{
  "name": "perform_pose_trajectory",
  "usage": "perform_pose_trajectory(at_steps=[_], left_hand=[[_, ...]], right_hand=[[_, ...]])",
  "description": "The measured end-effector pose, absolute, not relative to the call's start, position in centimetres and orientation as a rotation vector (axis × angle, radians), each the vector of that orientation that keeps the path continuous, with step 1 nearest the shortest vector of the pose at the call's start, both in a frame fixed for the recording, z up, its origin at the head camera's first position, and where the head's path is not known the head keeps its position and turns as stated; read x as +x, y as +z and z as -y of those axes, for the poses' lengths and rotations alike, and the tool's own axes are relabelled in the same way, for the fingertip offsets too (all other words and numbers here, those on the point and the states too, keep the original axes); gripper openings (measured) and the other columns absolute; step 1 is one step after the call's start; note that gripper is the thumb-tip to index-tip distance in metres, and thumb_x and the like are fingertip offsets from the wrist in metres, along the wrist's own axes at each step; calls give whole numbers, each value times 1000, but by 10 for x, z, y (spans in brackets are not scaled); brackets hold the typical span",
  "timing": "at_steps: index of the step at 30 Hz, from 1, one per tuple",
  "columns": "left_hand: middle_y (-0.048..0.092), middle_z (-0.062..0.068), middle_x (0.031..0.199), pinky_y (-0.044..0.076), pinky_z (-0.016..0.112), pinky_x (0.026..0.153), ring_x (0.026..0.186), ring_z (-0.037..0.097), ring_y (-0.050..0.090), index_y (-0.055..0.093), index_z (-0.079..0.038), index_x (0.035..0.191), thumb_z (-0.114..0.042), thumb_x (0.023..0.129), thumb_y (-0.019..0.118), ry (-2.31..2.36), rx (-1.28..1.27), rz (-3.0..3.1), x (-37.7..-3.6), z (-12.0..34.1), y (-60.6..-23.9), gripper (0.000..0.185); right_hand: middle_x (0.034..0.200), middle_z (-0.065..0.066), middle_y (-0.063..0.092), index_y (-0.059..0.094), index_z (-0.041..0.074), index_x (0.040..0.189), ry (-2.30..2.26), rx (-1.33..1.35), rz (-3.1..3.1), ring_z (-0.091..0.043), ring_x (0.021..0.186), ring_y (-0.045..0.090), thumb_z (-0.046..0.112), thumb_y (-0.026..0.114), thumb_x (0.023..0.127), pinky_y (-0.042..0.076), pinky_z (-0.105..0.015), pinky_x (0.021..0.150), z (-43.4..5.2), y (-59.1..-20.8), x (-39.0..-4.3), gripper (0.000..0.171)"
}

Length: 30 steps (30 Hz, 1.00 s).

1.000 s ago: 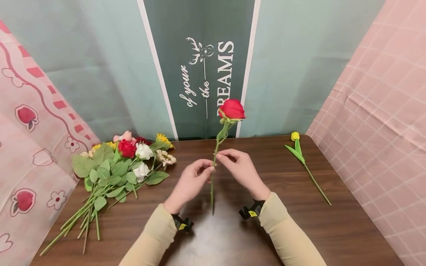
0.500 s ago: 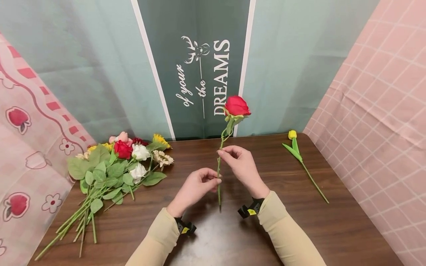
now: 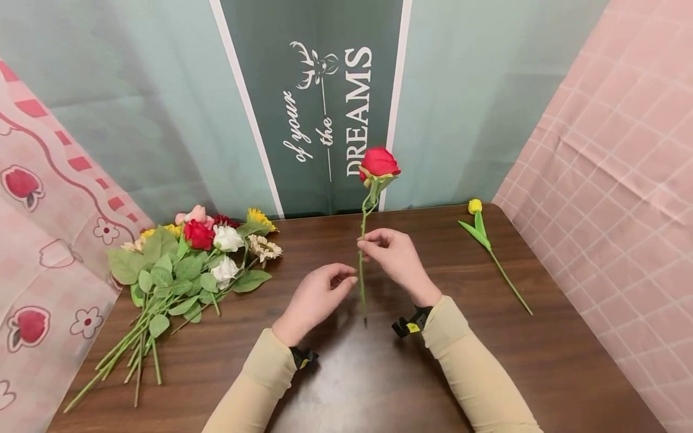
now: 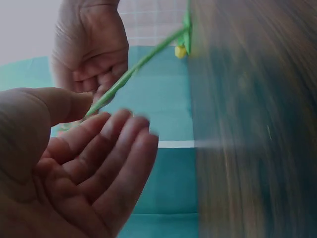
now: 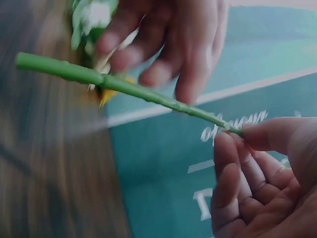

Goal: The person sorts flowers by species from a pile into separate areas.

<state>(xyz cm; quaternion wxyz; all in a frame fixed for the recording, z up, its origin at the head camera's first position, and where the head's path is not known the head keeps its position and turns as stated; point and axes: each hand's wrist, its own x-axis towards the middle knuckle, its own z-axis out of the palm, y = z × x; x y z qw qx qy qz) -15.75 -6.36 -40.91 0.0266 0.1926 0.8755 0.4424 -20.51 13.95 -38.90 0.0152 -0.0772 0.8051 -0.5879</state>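
Held nearly upright over the table is a red rose (image 3: 379, 162) with a long green stem. My right hand (image 3: 399, 260) pinches that stem about halfway down between thumb and fingertips; the right wrist view shows the lower stem (image 5: 133, 90) sticking out past the grip. To the left, my left hand (image 3: 318, 296) has its fingertips beside the stem, a small gap apart in the head view. Its fingers (image 4: 126, 171) are spread and loosely bent in the left wrist view, holding nothing, and the stem crosses behind the thumb.
A pile of cut-looking flowers, with leaves (image 3: 178, 276) and red, white, pink and yellow blooms, lies on the left of the brown wooden table (image 3: 346, 385). One yellow tulip (image 3: 479, 228) lies at the right. Curtains (image 3: 460, 108) hang behind and at both sides.
My left hand, pinching the stem beside the right one a second ago, slid down along it and has let go. The right hand keeps its pinch; the rose stands a little more upright.
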Motion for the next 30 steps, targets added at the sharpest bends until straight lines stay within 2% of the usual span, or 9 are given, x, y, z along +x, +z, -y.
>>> perform_pose_trajectory(at_steps=[2,5,8,11,16,30], left_hand=[[70,-5,113,56,33,86,98,11,66,70,-15,127,-33,102,65,1146,739,-2859,-156,61,-407,31],[65,1,130,51,37,100,117,17,62,62,-15,141,-36,102,64,891,1024,-2948,-152,54,-407,44],[54,7,148,38,43,116,137,26,49,50,-16,152,-42,101,63,668,1260,-2968,-148,46,-412,59],[42,11,159,27,49,121,146,31,37,39,-18,159,-50,100,61,460,1393,-2957,-143,36,-418,70],[34,12,163,22,52,123,150,33,30,33,-19,161,-56,99,60,290,1489,-2868,-137,23,-425,77],[38,12,161,25,51,122,148,31,35,36,-17,160,-54,99,60,286,1457,-2802,-136,35,-428,75]], right_hand=[[89,-9,75,75,4,104,-1735,-226,-2527,-35,81,72,24,76,94,60,-54,77,-155,-392,-212,22],[84,-11,73,73,1,102,-1482,-198,-2604,-30,76,72,20,72,96,62,-44,70,-184,-400,-225,20],[80,-10,71,73,1,99,-1199,-155,-2673,-23,71,69,19,69,97,59,-35,63,-215,-408,-234,18],[78,-8,69,72,1,94,-1014,-105,-2697,-20,68,67,18,68,98,57,-32,61,-240,-414,-238,17],[76,-9,68,72,0,91,-922,-74,-2683,-20,67,65,15,67,99,58,-36,64,-258,-417,-235,18],[82,-9,71,73,-1,96,-903,-86,-2681,-20,70,68,21,69,98,59,-34,64,-267,-426,-238,22]])
